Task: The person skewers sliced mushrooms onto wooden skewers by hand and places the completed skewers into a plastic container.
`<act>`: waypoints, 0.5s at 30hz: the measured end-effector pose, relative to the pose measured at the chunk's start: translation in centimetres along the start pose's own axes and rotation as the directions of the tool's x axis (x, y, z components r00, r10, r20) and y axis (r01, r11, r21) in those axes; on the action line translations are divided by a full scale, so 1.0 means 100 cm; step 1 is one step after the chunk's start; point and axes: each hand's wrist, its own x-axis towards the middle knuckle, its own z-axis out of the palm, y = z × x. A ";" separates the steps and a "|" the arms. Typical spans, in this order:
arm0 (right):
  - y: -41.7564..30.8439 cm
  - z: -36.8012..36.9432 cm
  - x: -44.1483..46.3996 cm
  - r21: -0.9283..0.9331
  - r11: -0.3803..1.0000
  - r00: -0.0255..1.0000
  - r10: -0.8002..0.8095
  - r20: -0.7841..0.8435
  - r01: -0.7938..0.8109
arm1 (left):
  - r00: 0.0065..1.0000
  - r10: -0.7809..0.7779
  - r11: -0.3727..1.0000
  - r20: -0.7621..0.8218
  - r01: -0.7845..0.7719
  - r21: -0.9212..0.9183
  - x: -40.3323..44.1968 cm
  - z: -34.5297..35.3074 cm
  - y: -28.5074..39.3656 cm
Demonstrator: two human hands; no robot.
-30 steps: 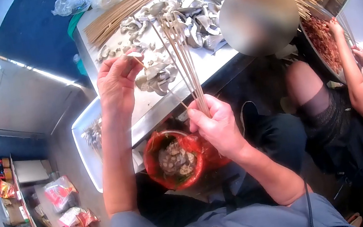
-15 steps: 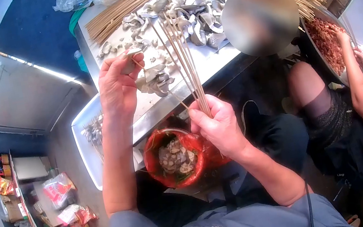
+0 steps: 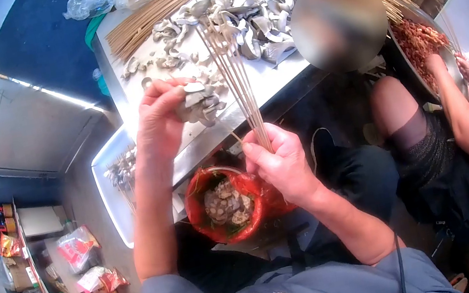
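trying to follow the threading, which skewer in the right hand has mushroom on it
The skewer slanting from the right hand toward the left hand: grey oyster mushroom pieces are bunched on it, while the other skewers fan upward, bare.

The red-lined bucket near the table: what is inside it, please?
The red-lined bucket holds a heap of greyish and pale pieces; anything beneath the top layer is covered.

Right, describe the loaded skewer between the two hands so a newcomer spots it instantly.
Find the white table, then the right hand by its near edge. From there, one skewer slants toward the left hand. Unlike the bare sticks bundled in the same hand, it carries clustered grey mushroom pieces.
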 end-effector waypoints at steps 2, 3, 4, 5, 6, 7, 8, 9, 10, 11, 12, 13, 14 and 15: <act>-0.001 -0.001 0.000 0.027 0.999 1.000 0.021 0.002 -0.021 | 0.996 -0.067 0.997 -0.063 0.064 -0.047 -0.004 0.006 -0.005; -0.001 -0.002 0.000 0.030 0.999 1.000 0.028 0.000 -0.028 | 0.993 -0.079 0.996 -0.089 0.076 -0.037 -0.004 0.006 -0.005; -0.001 -0.002 0.000 0.033 0.999 0.999 0.034 -0.003 -0.034 | 0.993 -0.078 0.997 -0.085 0.075 -0.035 -0.004 0.006 -0.006; -0.002 -0.003 0.001 0.034 0.999 1.000 0.030 -0.007 -0.030 | 0.996 -0.057 0.998 -0.076 0.055 -0.032 -0.004 0.004 -0.008; -0.002 -0.003 0.001 0.053 0.998 1.000 0.016 -0.015 -0.015 | 0.997 -0.037 0.999 -0.066 0.035 -0.029 -0.003 0.007 -0.008; -0.002 -0.003 0.001 0.073 0.997 1.000 0.002 -0.022 0.000 | 0.997 -0.038 0.999 -0.060 0.036 -0.027 0.000 0.009 -0.005; -0.003 -0.003 0.002 0.075 0.997 1.000 -0.003 -0.027 0.005 | 0.998 0.017 0.999 -0.057 -0.015 0.032 0.005 0.012 0.000; -0.004 -0.004 0.003 0.075 0.997 0.999 -0.027 -0.040 0.030 | 0.996 0.071 0.994 -0.051 -0.066 0.091 0.011 0.013 0.004; -0.004 -0.004 0.003 0.074 0.996 0.997 -0.049 -0.052 0.053 | 0.988 0.136 0.978 -0.079 -0.121 0.167 0.021 0.005 0.005; -0.005 -0.004 0.003 0.075 0.996 0.997 -0.051 -0.054 0.055 | 0.972 0.165 0.954 -0.167 -0.114 0.279 0.035 -0.003 0.006; -0.008 -0.004 0.003 0.078 0.996 0.997 -0.039 -0.063 0.044 | 0.957 0.211 0.899 -0.198 -0.111 0.423 0.046 -0.008 0.010; -0.009 -0.004 0.003 0.081 0.996 0.997 -0.029 -0.074 0.035 | 0.940 0.262 0.824 -0.219 -0.100 0.558 0.058 -0.012 0.013; -0.011 -0.004 0.003 0.082 0.996 0.996 -0.033 -0.078 0.039 | 0.931 0.299 0.773 -0.211 -0.106 0.625 0.072 -0.016 0.015; -0.011 -0.005 0.003 0.069 0.997 0.997 -0.032 -0.074 0.037 | 0.921 0.334 0.716 -0.200 -0.110 0.689 0.085 -0.020 0.016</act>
